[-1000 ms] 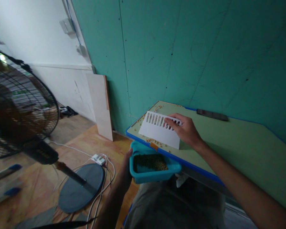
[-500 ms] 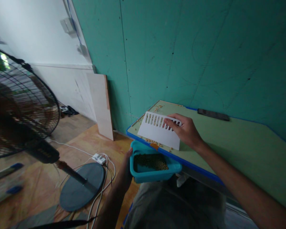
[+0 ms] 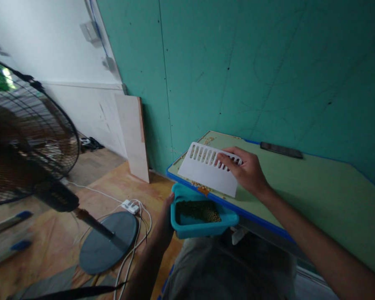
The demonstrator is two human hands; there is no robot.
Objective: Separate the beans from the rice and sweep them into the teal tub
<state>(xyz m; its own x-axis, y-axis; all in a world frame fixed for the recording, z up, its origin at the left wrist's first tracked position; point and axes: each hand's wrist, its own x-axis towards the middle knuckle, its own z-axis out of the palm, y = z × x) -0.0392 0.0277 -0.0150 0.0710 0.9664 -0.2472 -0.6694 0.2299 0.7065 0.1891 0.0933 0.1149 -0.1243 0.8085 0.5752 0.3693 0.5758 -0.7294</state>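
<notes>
1. Just right of centre frame: right hand [image 3: 247, 168] has a narrow pinch on the card [image 3: 206, 175], thumb on the slotted part, other fingers mostly hidden. Forearm enters from lower right.
2. Mid-frame: card is white, tilted, slotted side up, plain side toward the near table edge. Can't tell if its lower edge fully touches the table [image 3: 312, 196].
3. Bottom centre-left: left hand [image 3: 166, 223] holds the bin [image 3: 195, 232] by its left end, thumb at the rim. Rest of the fingers hidden.
4. Lower centre: bin is turquoise, sits just below the table's near edge. Dark green grains [image 3: 190, 209] run across it, yellow grains [image 3: 213, 216] bunch at their right end.
5. Centre: loose grains [image 3: 208, 140] lie on the table's far left part, more beside the card at the near edge, next to the orange tape [image 3: 203, 191].
6. Right half: table is pale green, blue edging. Phone [image 3: 281, 150] lies flat at its far edge, by the green wall [image 3: 237, 54].
7. Left side: fan [image 3: 31, 129], round base [image 3: 109, 243] on the floor [image 3: 90, 183], power strip [image 3: 130, 206] just beside the base.
8. Left of centre: white board [image 3: 133, 137] stands against the wall.
</notes>
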